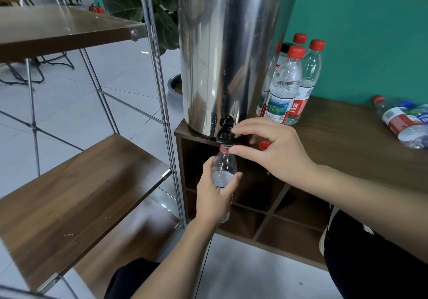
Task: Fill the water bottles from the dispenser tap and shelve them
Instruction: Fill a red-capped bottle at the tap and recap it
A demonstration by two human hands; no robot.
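Head view: left hand (214,193) grips an uncapped clear bottle (224,169) upright, mouth right under the black tap (225,130) of the steel dispenser (231,50), some water in its lower part. Right hand (268,150) has index fingertip on the tap lever, thumb at the bottle neck, a red cap (264,145) tucked under its fingers. Capped bottles (287,83) stand beside the dispenser on the wooden cabinet (347,141), more bottles (404,122) lie at right; wooden shelf rack (76,189) stands left.
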